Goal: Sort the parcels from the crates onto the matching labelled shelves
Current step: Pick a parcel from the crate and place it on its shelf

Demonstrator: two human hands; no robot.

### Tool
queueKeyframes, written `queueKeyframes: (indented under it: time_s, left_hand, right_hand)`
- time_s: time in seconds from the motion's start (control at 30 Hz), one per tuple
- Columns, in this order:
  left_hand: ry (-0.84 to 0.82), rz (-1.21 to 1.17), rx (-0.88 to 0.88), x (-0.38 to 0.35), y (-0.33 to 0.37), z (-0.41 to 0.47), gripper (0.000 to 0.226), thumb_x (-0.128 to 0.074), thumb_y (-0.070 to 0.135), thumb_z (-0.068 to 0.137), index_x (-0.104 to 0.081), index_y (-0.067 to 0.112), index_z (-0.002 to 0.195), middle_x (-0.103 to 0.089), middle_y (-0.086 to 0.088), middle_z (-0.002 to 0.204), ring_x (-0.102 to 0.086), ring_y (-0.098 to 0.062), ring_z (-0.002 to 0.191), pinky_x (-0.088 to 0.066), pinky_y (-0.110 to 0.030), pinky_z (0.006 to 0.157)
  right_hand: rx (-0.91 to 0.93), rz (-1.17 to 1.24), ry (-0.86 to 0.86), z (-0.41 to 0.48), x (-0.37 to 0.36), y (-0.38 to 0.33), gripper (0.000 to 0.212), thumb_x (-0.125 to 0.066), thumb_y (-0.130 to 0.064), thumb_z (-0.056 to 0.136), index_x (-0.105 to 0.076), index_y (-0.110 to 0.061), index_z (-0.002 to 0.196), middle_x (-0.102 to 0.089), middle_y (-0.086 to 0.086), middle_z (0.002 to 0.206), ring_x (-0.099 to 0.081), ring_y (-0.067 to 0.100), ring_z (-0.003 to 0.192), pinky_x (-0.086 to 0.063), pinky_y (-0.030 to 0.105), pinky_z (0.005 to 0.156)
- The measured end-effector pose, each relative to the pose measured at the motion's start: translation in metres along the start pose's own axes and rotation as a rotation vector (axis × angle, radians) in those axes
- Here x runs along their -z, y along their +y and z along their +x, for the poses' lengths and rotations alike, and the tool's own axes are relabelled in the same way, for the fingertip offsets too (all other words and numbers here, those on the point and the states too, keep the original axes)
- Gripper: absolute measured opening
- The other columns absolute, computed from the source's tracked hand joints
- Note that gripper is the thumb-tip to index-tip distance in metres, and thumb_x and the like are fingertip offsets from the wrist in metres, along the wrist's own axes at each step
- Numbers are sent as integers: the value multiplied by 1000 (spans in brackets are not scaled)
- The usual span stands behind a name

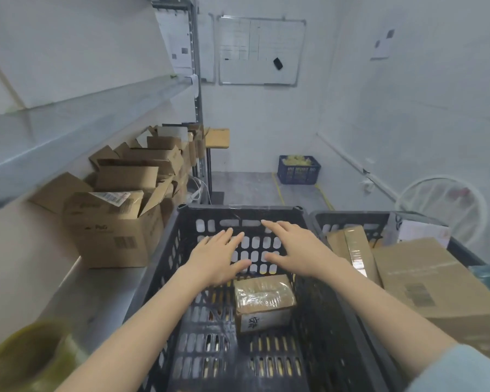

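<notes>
One taped cardboard parcel [263, 298] lies on the floor of the black crate [238, 212], just beneath both palms. Left hand [219, 258] and right hand [293, 250] hover flat, fingers straight, holding nothing. Step judged: reaching to pick. Next move: lower, grip the parcel's sides, read its label.

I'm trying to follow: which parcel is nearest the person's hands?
The small tape-wrapped parcel, alone in the black crate just below the left hand and right hand; the other parcels lie in the neighbouring crate.
</notes>
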State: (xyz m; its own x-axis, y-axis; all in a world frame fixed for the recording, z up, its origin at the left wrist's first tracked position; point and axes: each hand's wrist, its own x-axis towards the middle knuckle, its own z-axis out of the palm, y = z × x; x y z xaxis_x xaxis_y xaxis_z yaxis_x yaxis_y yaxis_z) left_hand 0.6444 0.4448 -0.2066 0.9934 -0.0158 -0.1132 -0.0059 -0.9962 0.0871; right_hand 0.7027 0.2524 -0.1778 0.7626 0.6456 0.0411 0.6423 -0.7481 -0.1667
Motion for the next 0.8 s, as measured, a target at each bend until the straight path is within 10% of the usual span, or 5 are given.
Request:
queueKeyframes:
  time_s: [0.43,0.8]
  left_hand:
    - [-353,-74,25,-78,-3,37,72,-32,63,97,6,39,154,-2,-15,163,-16,-33,149,-24,-47,118]
    - [-573,-510,113,-93,12,25,107,-69,33,90,16,22,155,-45,-13,148,-55,-24,121,-47,-28,97]
  right_hand:
    - [-136,-141,-440,55,-81,29,70,-53,-42,94,-18,-26,152,-37,12,147,-38,32,133,-36,45,106]
    - [-251,-169,-641,44,-100,25,71,-59,-39,87,-27,-15,146,-44,15,139,-48,34,124,-43,41,100]
